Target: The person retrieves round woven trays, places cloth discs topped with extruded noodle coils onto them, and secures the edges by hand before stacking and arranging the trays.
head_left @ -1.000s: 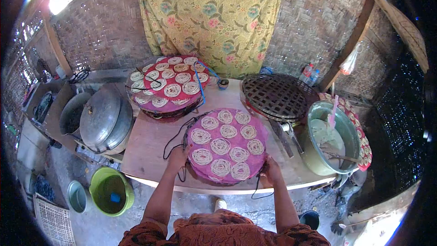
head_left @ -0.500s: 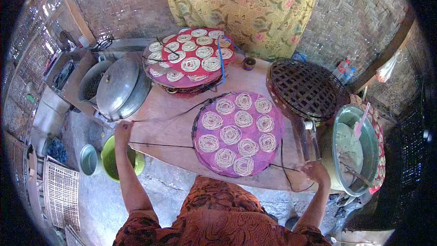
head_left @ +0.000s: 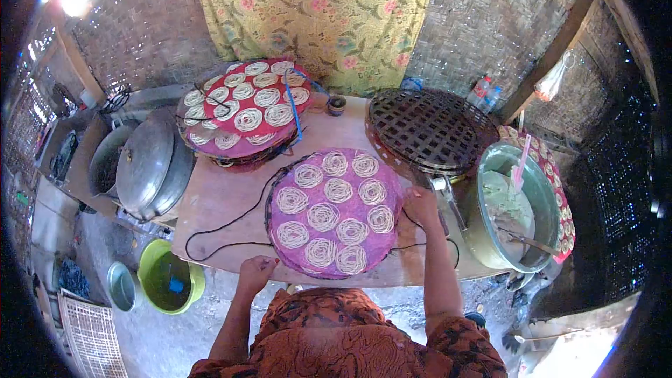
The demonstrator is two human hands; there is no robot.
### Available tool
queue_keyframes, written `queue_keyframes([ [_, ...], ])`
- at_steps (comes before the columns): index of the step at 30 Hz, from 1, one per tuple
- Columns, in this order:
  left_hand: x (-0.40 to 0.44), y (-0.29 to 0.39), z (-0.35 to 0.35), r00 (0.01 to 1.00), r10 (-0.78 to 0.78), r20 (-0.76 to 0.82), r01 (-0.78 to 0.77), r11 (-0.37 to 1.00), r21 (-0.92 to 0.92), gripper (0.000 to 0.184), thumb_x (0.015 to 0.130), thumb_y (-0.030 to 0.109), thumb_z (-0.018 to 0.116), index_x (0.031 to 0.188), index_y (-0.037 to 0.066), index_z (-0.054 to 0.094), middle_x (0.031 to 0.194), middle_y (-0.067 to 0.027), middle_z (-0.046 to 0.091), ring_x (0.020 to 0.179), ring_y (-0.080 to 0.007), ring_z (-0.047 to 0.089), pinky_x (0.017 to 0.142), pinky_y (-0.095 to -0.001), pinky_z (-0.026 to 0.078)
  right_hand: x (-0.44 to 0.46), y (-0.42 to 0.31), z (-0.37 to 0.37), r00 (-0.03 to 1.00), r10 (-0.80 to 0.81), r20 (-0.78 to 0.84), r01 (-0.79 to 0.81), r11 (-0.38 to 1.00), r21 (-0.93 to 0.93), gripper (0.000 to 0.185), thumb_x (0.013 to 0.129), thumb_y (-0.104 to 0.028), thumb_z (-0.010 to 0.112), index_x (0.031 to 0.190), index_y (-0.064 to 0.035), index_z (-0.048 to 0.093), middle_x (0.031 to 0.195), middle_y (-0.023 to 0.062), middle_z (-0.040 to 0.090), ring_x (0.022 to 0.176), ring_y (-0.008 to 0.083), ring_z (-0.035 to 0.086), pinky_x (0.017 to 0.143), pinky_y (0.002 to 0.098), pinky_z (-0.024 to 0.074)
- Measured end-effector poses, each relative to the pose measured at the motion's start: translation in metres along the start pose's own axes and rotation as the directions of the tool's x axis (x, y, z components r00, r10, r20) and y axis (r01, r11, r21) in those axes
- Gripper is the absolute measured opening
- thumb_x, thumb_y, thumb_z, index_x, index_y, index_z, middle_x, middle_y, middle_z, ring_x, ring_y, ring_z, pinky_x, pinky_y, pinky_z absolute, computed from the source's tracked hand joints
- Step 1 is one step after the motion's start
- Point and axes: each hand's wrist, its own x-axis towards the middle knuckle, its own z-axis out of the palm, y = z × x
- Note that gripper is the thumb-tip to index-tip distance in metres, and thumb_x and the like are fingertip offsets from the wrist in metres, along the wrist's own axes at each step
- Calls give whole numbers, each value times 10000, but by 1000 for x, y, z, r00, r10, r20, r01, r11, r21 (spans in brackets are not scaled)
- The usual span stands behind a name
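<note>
A round tray with pink cloth lies near the table's front edge, bearing several coiled noodle-like rounds. Black cord loops out from its left side onto the table, and another loop lies at its right. My left hand is at the front edge, just left of the tray, fingers curled; whether anything is between them is too small to tell. At the tray's right rim is my right hand, its fingers curled together beside the right cord; what they hold is hard to make out.
Stacked trays of similar coils stand back left, a dark lattice tray back right. A large tub of pale batter is at the right. Left are a lidded metal pot and, on the floor, a green basin.
My left hand has come in from the far left, and the left cord now lies slack in a loop. My right hand has moved up and inward to the tray's right rim.
</note>
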Motion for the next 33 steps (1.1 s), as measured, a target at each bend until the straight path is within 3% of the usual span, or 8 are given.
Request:
queue_keyframes([
  [2, 1, 8, 5, 971, -191, 144, 212, 965, -152, 352, 815, 360, 614, 828, 11, 660, 674, -100, 654, 591, -182, 628, 587, -320, 488, 18, 12, 21, 1000, -3, 3, 3, 999, 33, 303, 803, -297, 612, 955, -38, 655, 832, 199, 651, 830, 320, 643, 713, 380, 491],
  [7, 0, 10, 20, 979, -193, 71, 205, 945, -256, 291, 806, 290, 637, 842, 1, 652, 646, -85, 641, 568, -162, 613, 565, -300, 478, 47, 12, 44, 999, 17, 36, -18, 999, 44, 302, 775, -319, 621, 890, -44, 665, 821, 184, 653, 807, 322, 641, 700, 390, 488],
  [9, -2, 9, 24, 974, -222, 39, 220, 893, -393, 233, 835, 238, 613, 800, 10, 644, 612, -49, 610, 558, -112, 554, 523, -280, 438, 56, 21, 56, 999, -14, 37, 11, 996, 88, 226, 734, -234, 628, 730, -12, 584, 647, 178, 579, 646, 340, 579, 613, 415, 455],
  [19, -15, 30, 14, 993, -112, -40, 94, 943, -320, 207, 777, 211, 653, 842, 15, 652, 677, -87, 652, 605, -140, 615, 595, -288, 484, 78, 32, 81, 1000, 9, 25, -12, 990, 141, 266, 687, -253, 704, 722, -16, 586, 676, 150, 587, 638, 311, 579, 633, 391, 471],
  [22, -15, 23, 19, 992, -123, 32, 125, 897, -424, 197, 769, 208, 653, 835, 23, 656, 700, -102, 658, 624, -157, 630, 609, -293, 489, 84, 29, 84, 999, -37, -3, 37, 999, -2, 289, 683, -278, 711, 762, -21, 605, 712, 168, 609, 672, 329, 596, 659, 397, 484],
  [27, -14, 23, 17, 995, -91, 44, 97, 984, -151, 262, 779, 289, 642, 829, 33, 668, 729, -126, 659, 655, -228, 649, 622, -333, 499, 87, 23, 80, 996, -25, 84, 28, 999, -32, 345, 699, -309, 685, 800, 10, 604, 742, 197, 615, 723, 368, 611, 673, 428, 483],
  [31, -13, 25, 2, 986, -88, 144, 108, 984, -142, 315, 785, 348, 638, 824, 38, 669, 733, -130, 659, 659, -255, 646, 636, -352, 503, 96, 19, 80, 996, -76, 44, 79, 994, -78, 355, 731, -327, 649, 806, 17, 601, 746, 223, 606, 742, 391, 609, 685, 442, 479],
  [33, -13, 18, -2, 995, 12, 103, 4, 989, -148, 286, 803, 319, 637, 814, 34, 661, 709, -127, 649, 643, -264, 637, 626, -364, 499, 105, 2, 74, 989, -137, 51, 143, 978, -154, 256, 753, -257, 644, 817, -10, 640, 676, 112, 614, 653, 239, 607, 601, 367, 465],
])
